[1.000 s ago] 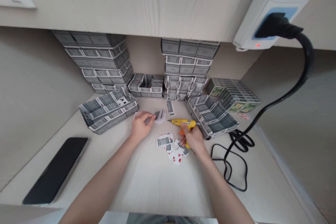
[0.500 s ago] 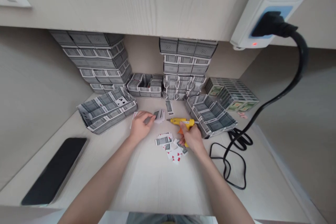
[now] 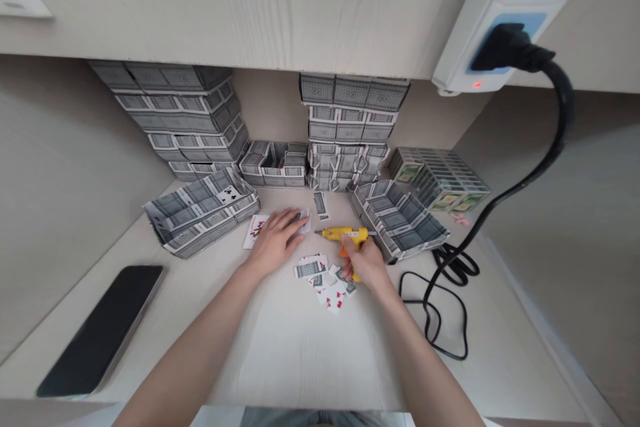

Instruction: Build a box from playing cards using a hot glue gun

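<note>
My right hand (image 3: 366,260) is wrapped round a yellow glue gun (image 3: 345,234), whose nozzle points left. Flat over some cards (image 3: 305,221) lies my left hand (image 3: 274,240), its fingers spread and the fingertips resting on them. Beside that hand a joker card (image 3: 255,229) shows its face on the table. Between the hands and nearer the front is a loose pile of cut cards (image 3: 330,293). A single narrow card piece (image 3: 321,205) lies behind the nozzle.
Open trays made of cards stand at left (image 3: 203,212) and right (image 3: 400,219). Behind are stacked card boxes (image 3: 350,127). A phone (image 3: 103,330) lies front left. A black cable (image 3: 520,183) runs from a power strip (image 3: 453,73) to coils at right.
My left hand has opened from a pinch and flattened onto the cards. More of the joker card now shows. My right hand and the glue gun have hardly moved.
</note>
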A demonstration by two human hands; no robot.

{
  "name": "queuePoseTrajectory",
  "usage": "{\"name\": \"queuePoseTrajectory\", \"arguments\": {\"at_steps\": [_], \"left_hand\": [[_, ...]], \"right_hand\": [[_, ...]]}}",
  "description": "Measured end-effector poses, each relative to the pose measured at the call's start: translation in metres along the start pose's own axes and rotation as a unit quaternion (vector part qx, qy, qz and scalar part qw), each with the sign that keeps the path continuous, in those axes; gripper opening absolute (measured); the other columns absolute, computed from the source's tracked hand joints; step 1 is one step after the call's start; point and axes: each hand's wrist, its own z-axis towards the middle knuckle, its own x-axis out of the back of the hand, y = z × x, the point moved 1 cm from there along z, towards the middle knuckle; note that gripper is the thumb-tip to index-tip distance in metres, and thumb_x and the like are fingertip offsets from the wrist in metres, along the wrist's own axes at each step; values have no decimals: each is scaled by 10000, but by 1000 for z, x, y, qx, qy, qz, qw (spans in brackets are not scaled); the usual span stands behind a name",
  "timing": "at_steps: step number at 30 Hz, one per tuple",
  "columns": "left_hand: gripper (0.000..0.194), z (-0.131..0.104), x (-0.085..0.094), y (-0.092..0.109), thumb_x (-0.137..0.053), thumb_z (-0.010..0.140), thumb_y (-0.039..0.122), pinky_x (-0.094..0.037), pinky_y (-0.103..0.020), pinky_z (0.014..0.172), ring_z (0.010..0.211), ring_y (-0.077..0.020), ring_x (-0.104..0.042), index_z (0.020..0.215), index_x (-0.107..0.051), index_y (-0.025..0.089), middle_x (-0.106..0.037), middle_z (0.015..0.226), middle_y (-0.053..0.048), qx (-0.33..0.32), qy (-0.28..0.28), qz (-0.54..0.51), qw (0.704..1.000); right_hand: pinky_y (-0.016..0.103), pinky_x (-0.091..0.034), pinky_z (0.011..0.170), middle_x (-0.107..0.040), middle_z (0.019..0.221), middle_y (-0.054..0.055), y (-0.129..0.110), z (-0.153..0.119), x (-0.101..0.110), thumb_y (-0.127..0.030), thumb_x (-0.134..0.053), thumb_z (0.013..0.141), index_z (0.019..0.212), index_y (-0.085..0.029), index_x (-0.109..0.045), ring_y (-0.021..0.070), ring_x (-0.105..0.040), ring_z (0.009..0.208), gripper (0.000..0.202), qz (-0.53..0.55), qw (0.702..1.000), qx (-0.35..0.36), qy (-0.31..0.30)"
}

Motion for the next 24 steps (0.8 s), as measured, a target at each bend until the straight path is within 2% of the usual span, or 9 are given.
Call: {"name": "queuePoseTrajectory", "arguments": {"at_steps": [4, 8, 12, 17, 24], "left_hand": [[333, 0, -1, 1, -439, 838, 327, -257, -466, 1049, 1204, -215, -398, 1159, -492, 255, -450, 1300, -52, 17, 23, -10, 1000], [242, 0, 1, 2, -471, 818, 294, -312, -444, 1011, 1134, -216, -449, 1045, -531, 234, -505, 1223, -57, 26, 36, -28, 999], [179, 1, 4, 3, -441, 836, 257, -371, -405, 953, 1061, -194, -488, 990, -525, 226, -556, 1124, -47, 32, 41, -57, 997], [163, 0, 3, 3, -426, 838, 216, -405, -380, 893, 1008, -186, -512, 974, -516, 219, -578, 1068, -42, 40, 46, -75, 995], [157, 1, 2, 2, -433, 832, 221, -406, -374, 897, 1015, -184, -521, 951, -535, 223, -584, 1076, -38, 41, 50, -85, 994]], "right_hand": [[245, -418, 290, -537, 392, -34, -2, -2, 1, -478, -513, 758, 873, -173, -409, 189, -558, 323, 342, -40, 998, 20, 41], [244, -420, 287, -539, 398, -31, -5, -4, 0, -478, -505, 766, 871, -172, -405, 188, -560, 327, 338, -43, 999, 21, 3], [236, -409, 281, -548, 418, -27, -8, -7, -2, -464, -504, 774, 902, -159, -400, 177, -547, 311, 347, -84, 994, 40, 51], [240, -418, 291, -605, 512, 29, -10, -9, -1, -474, -490, 780, 920, -138, -412, 174, -558, 325, 373, -120, 989, 52, 70], [248, -417, 288, -574, 460, 2, -7, -9, 1, -492, -503, 762, 919, -149, -413, 185, -553, 319, 387, -105, 993, 35, 31]]}}
